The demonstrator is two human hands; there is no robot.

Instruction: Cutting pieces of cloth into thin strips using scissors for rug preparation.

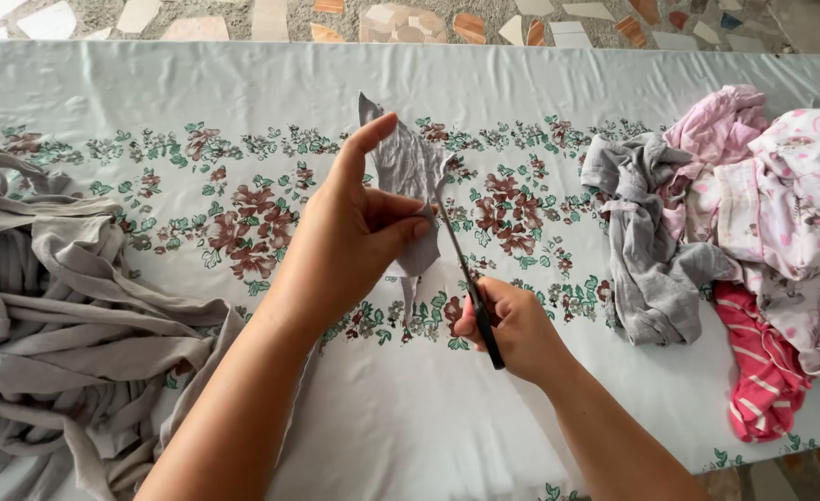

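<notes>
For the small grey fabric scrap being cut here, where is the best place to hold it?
Pinch the grey scrap along its left edge, from the left, as the left hand does. The scissors in the right hand cut up its right side.

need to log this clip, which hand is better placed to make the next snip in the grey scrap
Right. The right hand already grips the scissors, whose blades point up into the grey fabric scrap. The left hand pinches that scrap and holds it up above the floral tablecloth.
</notes>
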